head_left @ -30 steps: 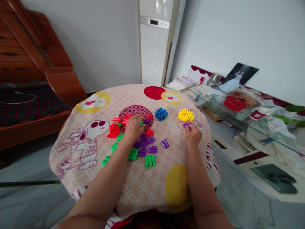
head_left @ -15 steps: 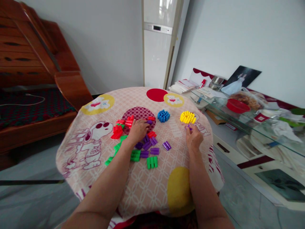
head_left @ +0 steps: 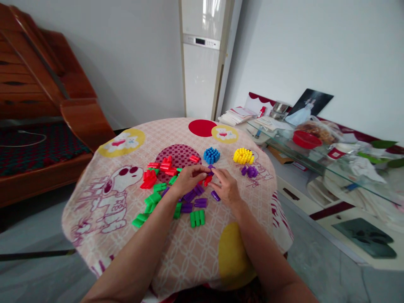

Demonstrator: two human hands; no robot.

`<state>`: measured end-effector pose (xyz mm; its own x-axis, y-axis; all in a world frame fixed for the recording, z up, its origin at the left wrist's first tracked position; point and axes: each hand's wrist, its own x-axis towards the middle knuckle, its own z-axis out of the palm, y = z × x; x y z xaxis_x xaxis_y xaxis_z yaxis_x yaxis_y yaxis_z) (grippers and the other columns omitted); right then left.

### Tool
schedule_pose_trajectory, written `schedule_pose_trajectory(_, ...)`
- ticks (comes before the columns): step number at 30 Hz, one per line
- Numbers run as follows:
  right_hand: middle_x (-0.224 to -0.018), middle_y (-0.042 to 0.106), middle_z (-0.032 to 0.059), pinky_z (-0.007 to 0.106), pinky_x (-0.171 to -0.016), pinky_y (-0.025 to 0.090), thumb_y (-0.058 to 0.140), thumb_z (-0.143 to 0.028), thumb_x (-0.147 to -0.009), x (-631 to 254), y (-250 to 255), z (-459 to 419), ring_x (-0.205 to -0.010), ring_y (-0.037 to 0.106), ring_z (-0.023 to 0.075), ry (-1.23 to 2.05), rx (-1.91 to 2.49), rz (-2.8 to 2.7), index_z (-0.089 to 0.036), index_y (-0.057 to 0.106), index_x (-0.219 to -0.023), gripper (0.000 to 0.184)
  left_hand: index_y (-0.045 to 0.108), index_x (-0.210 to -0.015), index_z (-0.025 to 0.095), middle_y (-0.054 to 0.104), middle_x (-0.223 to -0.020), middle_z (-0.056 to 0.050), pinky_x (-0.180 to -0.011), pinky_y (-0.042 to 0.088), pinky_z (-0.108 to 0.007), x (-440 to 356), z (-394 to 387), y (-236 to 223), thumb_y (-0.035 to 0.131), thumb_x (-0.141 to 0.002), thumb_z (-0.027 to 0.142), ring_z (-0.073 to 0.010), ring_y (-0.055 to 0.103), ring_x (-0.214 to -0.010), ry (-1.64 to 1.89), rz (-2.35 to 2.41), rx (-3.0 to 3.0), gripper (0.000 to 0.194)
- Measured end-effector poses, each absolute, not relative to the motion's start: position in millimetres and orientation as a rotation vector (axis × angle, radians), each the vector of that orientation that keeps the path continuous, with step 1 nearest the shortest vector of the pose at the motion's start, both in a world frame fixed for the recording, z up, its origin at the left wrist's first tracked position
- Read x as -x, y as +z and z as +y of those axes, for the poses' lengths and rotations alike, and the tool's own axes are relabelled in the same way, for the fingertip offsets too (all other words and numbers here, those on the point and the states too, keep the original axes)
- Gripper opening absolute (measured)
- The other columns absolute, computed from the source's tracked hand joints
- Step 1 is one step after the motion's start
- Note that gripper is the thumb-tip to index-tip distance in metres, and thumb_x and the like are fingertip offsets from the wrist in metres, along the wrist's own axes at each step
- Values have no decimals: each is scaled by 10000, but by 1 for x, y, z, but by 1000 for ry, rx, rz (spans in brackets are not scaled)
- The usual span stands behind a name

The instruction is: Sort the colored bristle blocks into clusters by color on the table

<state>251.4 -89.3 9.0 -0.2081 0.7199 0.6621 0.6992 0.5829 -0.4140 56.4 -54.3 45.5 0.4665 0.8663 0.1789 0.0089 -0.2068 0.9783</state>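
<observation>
My left hand (head_left: 190, 181) and my right hand (head_left: 226, 188) meet over the table, fingertips closed on a small purple plastic piece (head_left: 210, 168). Just below their fingertips shows a red piece (head_left: 207, 180); whether a finger touches it I cannot tell. Ribbed purple pieces (head_left: 200, 203) lie under and beside the hands, a green block of joined tubes (head_left: 197, 218) nearer me. More green pieces (head_left: 153, 201) and red pieces (head_left: 149, 179) are strewn to the left. Beyond the hands stand a blue cluster (head_left: 211, 155) and a yellow cluster (head_left: 243, 156), with a purple group (head_left: 251, 171) in front of the yellow.
A patterned cloth (head_left: 189, 256) covers the round table. To the right is a glass-topped cabinet (head_left: 353, 170) bearing a red bowl (head_left: 306, 139), papers (head_left: 237, 115) and a photo (head_left: 311, 106). A wooden bench (head_left: 85, 122) stands left, a tall white appliance (head_left: 202, 75) behind.
My right hand has come left from beside the yellow cluster, where a purple group now stands. My left hand has moved slightly right, and both now meet at a purple piece.
</observation>
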Motion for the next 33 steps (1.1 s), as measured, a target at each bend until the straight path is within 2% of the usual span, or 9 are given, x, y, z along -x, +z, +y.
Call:
schedule_pose_trajectory(6,-1273,631,133,369,-889,594,656,-171,-860,-248,11,-91,-1135,631,251,151,1114,-1899,-242,582,-1394,544,705,-1001,135,755,-962,-88,-831,572,-352,-55,-53,45,761,-740,442,-200,711,-856,974,799,-1477,406)
schedule_pose_trajectory(10,-1383,579,136,358,-858,602,655,-184,-858,-248,13,-92,-1111,642,240,257,1102,-1841,-250,557,-1431,585,694,-998,137,746,-930,-75,-776,569,-330,-54,-54,46,748,-756,419,-188,702,-807,932,797,-1494,376)
schedule_pose_trajectory(14,-1224,678,108,284,-720,603,596,-160,-872,-251,9,-88,-947,683,189,394,1068,-1791,-243,616,-1364,500,668,-1077,141,742,-1009,-85,-808,565,-332,-58,-54,43,768,-710,302,-201,704,-886,918,752,-1616,413)
schedule_pose_trajectory(18,-1130,721,83,296,-748,603,579,-159,-872,-252,5,-88,-855,694,175,432,1067,-1729,-239,657,-1304,446,655,-1115,152,740,-1067,-86,-838,561,-334,-62,-54,38,693,-684,170,-208,703,-942,959,762,-1729,433)
schedule_pose_trajectory(21,-1111,712,84,299,-735,603,596,-162,-865,-251,5,-88,-833,687,177,382,1106,-1735,-239,641,-1318,462,666,-1137,153,751,-1013,-70,-777,562,-306,-63,-54,36,636,-691,140,-194,704,-873,965,833,-1779,447)
schedule_pose_trajectory(24,-1095,688,111,315,-762,599,600,-152,-863,-250,5,-89,-922,678,212,243,1135,-1792,-213,659,-1270,415,666,-1166,155,757,-974,-60,-730,563,-293,-63,-55,37,624,-700,147,-189,706,-823,962,865,-1786,468)
schedule_pose_trajectory(27,-1083,675,127,340,-819,584,599,-158,-877,-249,6,-91,-994,662,243,75,1208,-1866,-198,670,-1229,361,668,-1178,161,762,-1008,-67,-739,571,-300,-65,-57,38,635,-693,154,-201,717,-855,971,867,-1791,486)
schedule_pose_trajectory(30,-1042,681,116,335,-822,563,602,-181,-888,-247,8,-93,-962,663,244,-57,1318,-1922,-206,668,-1216,335,679,-1171,164,767,-1015,-71,-755,580,-306,-66,-59,41,651,-698,172,-209,725,-877,970,861,-1783,474)
schedule_pose_trajectory(33,-996,690,109,313,-779,547,608,-192,-877,-248,9,-94,-905,666,233,-112,1394,-1938,-200,677,-1163,294,675,-1176,152,769,-959,-67,-722,594,-319,-66,-61,44,671,-715,220,-202,728,-799,971,867,-1692,466)
